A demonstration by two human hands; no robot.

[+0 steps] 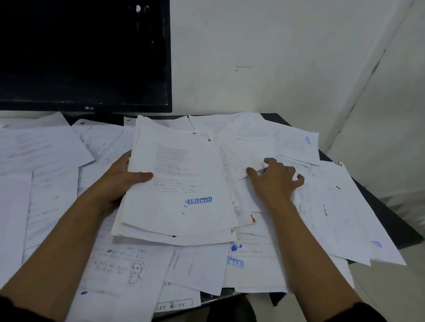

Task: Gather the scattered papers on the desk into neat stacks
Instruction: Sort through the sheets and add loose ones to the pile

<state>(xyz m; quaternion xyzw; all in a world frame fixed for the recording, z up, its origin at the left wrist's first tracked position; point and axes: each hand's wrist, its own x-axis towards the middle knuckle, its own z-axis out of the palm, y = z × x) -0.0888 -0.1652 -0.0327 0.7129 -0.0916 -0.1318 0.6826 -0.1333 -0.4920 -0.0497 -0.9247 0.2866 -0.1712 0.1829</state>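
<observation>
A black LG monitor (75, 43), screen dark, stands at the far left against a white, scuffed wall (253, 49). At the right a second white wall (413, 113) meets it in a corner. The dark desk (390, 213) shows its right edge.

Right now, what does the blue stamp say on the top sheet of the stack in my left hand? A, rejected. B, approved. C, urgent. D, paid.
A: the top sheet of the stack gripped by the left hand bears a blue stamp reading REJECTED.
</observation>
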